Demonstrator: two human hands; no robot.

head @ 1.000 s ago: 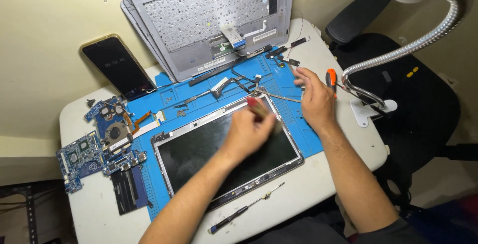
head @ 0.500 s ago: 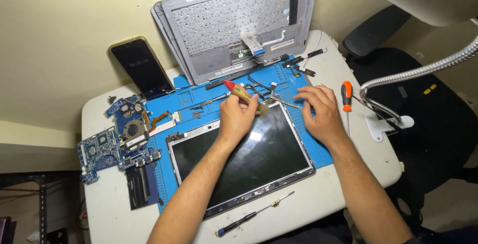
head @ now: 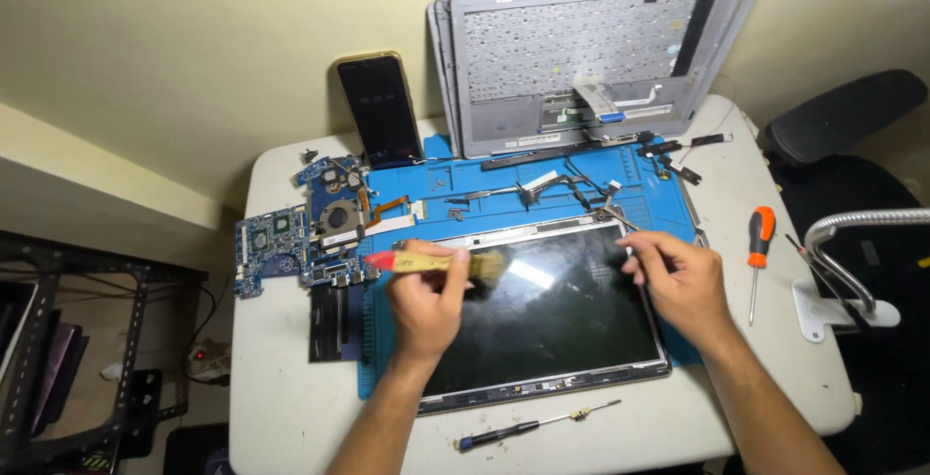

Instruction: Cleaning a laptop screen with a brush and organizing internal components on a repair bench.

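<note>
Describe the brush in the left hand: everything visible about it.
The brush is a small paintbrush with a pale wooden handle, a red tip at its far left end and tan bristles pointing right. It lies almost level above the upper left corner of the dark screen panel, bristles over the glass. The left hand grips the handle from below, fingers wrapped over it. Whether the bristles touch the glass cannot be told.

Screen panel's (head: 572, 310) left part under the left hand (head: 426, 301) (chair (head: 852, 146) cropped right)
</note>
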